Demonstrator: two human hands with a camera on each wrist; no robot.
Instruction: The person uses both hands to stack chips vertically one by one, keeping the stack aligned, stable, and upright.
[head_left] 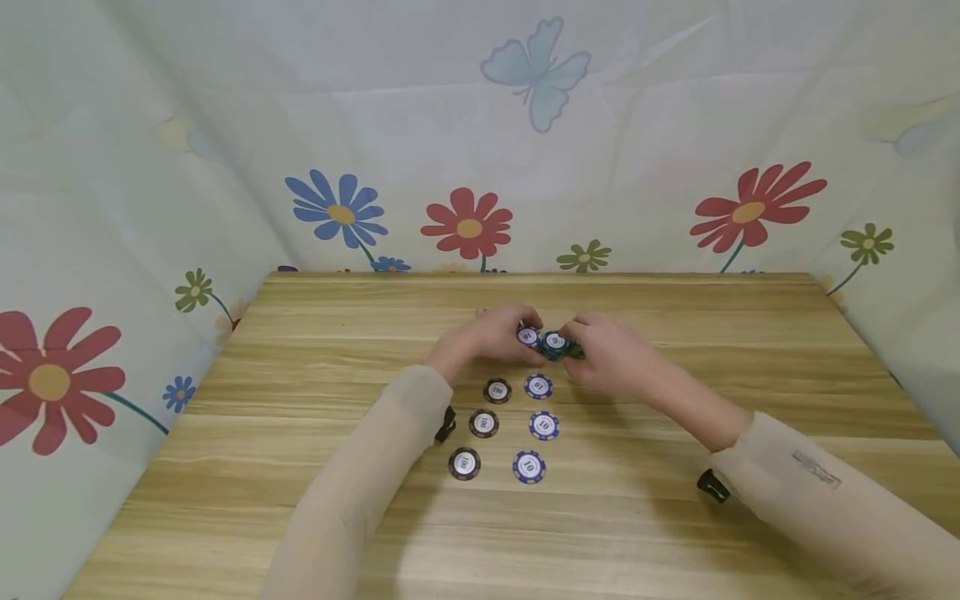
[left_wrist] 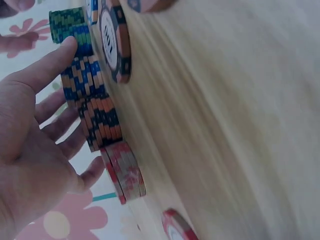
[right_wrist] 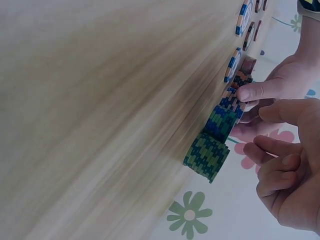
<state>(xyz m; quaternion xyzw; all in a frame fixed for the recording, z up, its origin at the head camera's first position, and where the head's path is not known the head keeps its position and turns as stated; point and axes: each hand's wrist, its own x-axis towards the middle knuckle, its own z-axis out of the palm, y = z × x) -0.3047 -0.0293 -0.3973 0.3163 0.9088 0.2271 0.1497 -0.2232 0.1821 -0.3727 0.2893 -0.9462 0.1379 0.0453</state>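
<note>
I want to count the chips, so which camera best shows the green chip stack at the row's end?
The right wrist view: the green chip stack is large and uncovered there. The head view shows only a sliver beside the right hand; the left wrist view shows it small, near the top-left corner.

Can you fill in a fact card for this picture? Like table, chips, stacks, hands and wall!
Table: wood-patterned table
Flat chips in head view: three black 100 chips, three blue 10 chips
Stacks: red-and-white stack, black-and-orange stack, blue-and-peach stack, blue-green stack, green stack, in a row
Left hand: at the stacks
Right hand: near the green end; touching is hard to tell
Wall: flowers, pale blue butterfly
</note>
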